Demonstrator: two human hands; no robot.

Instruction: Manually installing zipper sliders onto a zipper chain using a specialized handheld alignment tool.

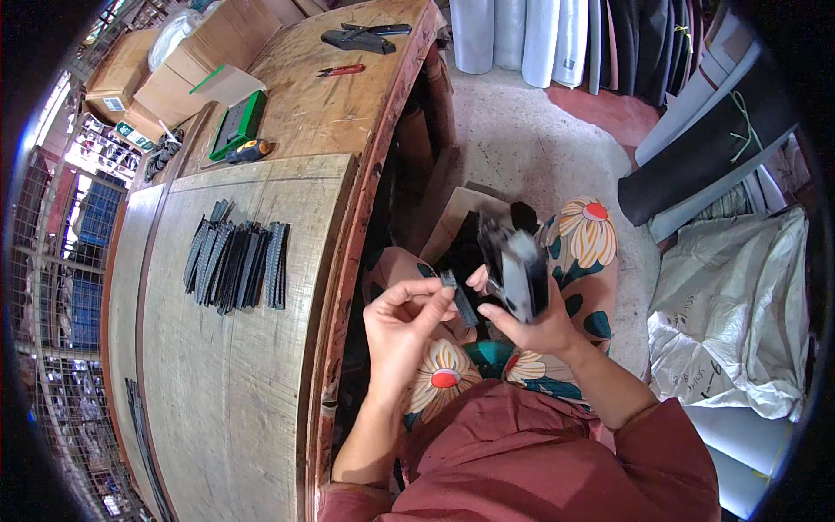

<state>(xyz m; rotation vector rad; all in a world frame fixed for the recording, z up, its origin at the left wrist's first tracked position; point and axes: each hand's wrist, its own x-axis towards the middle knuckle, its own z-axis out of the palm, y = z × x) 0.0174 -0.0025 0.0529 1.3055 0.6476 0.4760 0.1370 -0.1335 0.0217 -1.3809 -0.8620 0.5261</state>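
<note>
Over my lap, my left hand (402, 324) pinches a short, dark grey strip (464, 306) between thumb and fingertips. Close beside it on the right, my right hand (550, 324) is wrapped round a black and grey hand tool (515, 271). That tool is blurred, so its exact kind does not show. The strip and the tool are a small gap apart. To my left, a row of similar short black and grey strips (235, 265) lies on the wooden table (252, 383).
Further along the table are a green tray (237, 126), an orange-and-black handle (249, 150), red snips (341, 70) and a black tool (358, 40). Long dark strips (142, 439) lie at its left edge. Cardboard boxes (209, 52), fabric rolls (696, 165) and a white sack (731, 313) surround me.
</note>
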